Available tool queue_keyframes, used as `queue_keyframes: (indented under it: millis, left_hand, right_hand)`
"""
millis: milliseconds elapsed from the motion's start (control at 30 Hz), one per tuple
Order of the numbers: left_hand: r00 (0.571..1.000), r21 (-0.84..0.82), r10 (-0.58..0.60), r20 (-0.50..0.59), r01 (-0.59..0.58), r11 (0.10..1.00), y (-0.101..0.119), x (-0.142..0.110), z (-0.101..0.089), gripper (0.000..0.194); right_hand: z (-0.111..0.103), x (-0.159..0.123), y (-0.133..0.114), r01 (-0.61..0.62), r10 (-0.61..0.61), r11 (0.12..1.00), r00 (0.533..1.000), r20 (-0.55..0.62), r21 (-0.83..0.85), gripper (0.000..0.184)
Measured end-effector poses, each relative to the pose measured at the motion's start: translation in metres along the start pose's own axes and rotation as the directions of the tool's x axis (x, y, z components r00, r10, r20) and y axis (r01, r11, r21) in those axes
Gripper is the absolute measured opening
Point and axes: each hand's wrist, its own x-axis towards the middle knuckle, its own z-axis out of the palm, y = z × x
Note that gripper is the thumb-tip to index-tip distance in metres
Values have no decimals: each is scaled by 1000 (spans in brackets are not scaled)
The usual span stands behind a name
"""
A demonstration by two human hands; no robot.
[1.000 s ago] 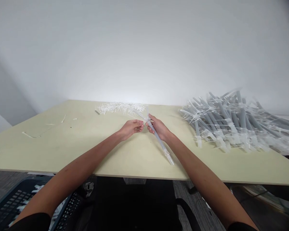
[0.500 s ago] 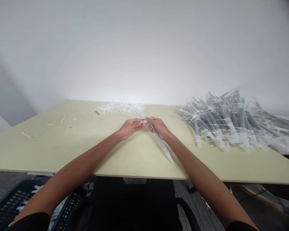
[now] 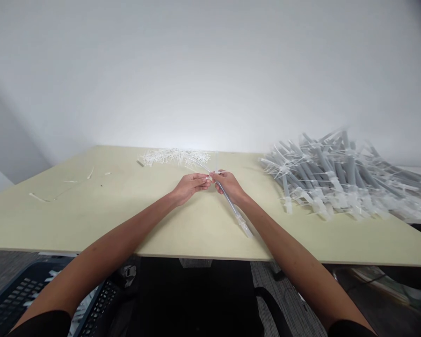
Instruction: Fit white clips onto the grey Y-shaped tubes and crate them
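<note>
Head camera looks forward and down over a pale laminate table, with both forearms reaching out across it. The right hand is closed around a grey plastic tube. From that grip the tube slants down toward the person and ends in a clear flared sleeve, just above or resting on the tabletop; the view does not settle which. Beyond the right hand, a thin clear tail arcs away from the tube toward the far side of the table. The left hand reaches in from the left, its fingertips pinched together and meeting the right hand's fingers at a small whitish piece on the tube. That spot is small and a little blurred, so the exact hold is hard to read.

Right of the right hand lies a large tangled heap of similar grey tubes with clear ends. Straight ahead of the hands sits a smaller heap of fine white plastic pieces. Left of the left hand, a few pale strips lie on the table. Below the table edge, under the left forearm, is a dark slotted plastic crate. Its rim is visible, and it seems to hold white plastic scraps, though the forearm hides most of them.
</note>
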Motion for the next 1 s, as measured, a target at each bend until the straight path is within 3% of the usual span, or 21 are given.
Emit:
queue_keyframes:
  millis: [167, 367, 767, 1000]
  left_hand:
    - [998, 64, -8, -69, 12, 998, -1, -1, 1, 28]
    - [999, 73, -3, -53, 7, 997, 0, -2, 5, 29]
    - [988, 205, 4, -153, 28, 978, -1, -2, 10, 29]
    - [995, 347, 91, -47, -69, 935, 10, -4, 10, 27]
  right_hand:
    - [1, 0, 1, 7, -8, 1000, 1000, -24, -23, 32]
    - [2, -1, -3, 2, -5, 999, 998, -70, -48, 29]
    - [9, -3, -1, 56, -60, 996, 997, -46, -75, 31]
    - [7, -3, -2, 77, -76, 997, 997, 22, -32, 39]
